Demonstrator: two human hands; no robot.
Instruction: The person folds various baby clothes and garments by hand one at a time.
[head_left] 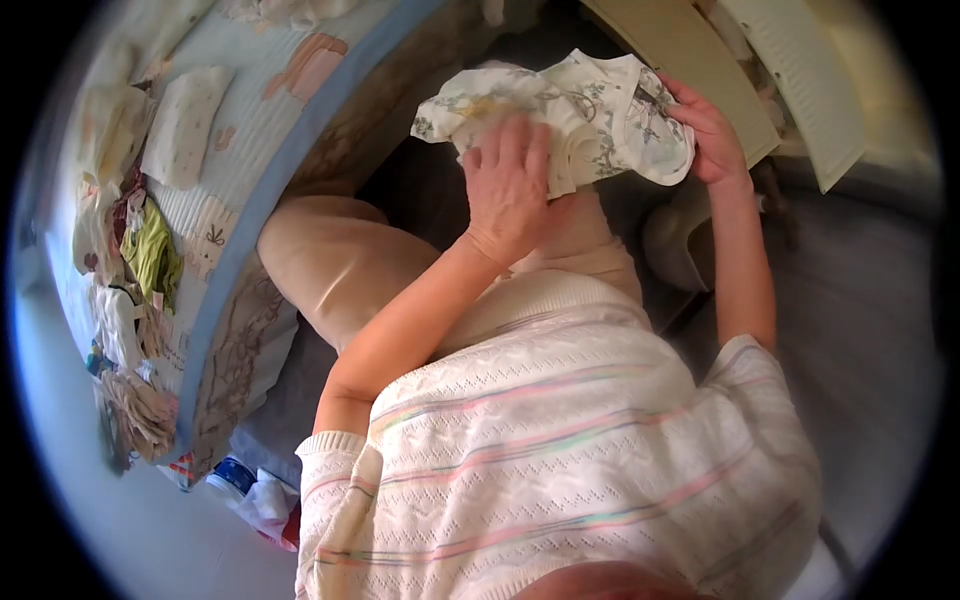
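Observation:
A small white baby garment (pixel 590 110) with a grey-green leaf print is spread across my raised thigh, one yellowish patch showing near its left part. My left hand (pixel 508 185) lies on the cloth with its fingers stretched out over it. At the garment's right end, my right hand (pixel 708 135) grips the edge, thumb on top and the other fingers partly hidden behind the fabric.
Left of me is a bed with a light blue quilt (pixel 265 145). On it lie a folded white cloth (pixel 185 128), a green garment (pixel 150 255) and other clothes. Cream furniture panels (pixel 700 70) stand at upper right, above a pale bin (pixel 668 245). A plastic bag (pixel 268 500) sits at lower left.

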